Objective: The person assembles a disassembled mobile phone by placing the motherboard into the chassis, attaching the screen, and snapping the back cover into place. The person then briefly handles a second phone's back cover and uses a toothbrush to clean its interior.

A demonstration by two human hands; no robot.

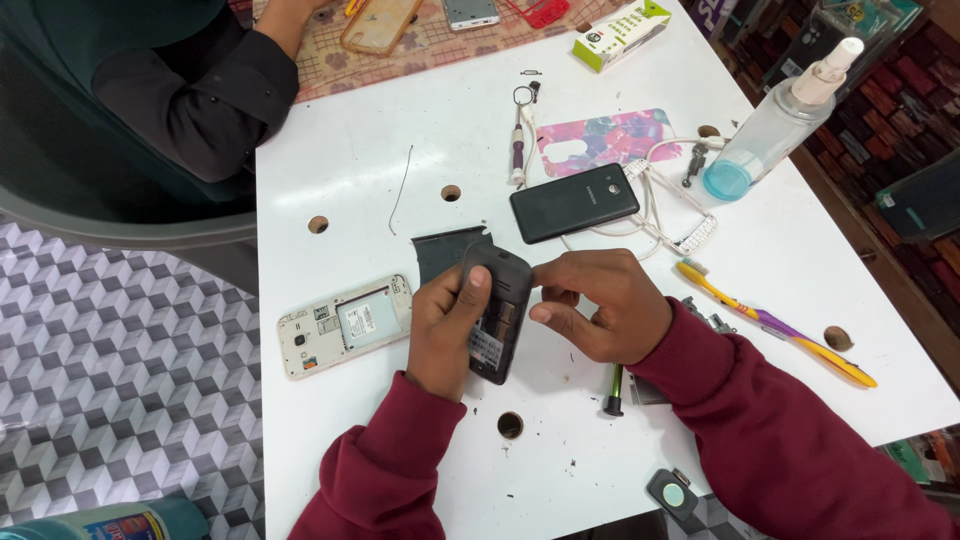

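Maroon sleeves frame both hands over the white table (420,460). Left hand (445,325) wraps the dark phone (497,312), thumb pressed flat on its back near the top; right hand (600,305) pinches the phone's upper right edge between thumb and forefinger. A steady grip low down and even pressure along the seam would serve best. Left of the phone lies an opened white handset (343,325), metal and plastic showing; beyond it, a glossy black phone (574,203) and a clear spray bottle (775,125).
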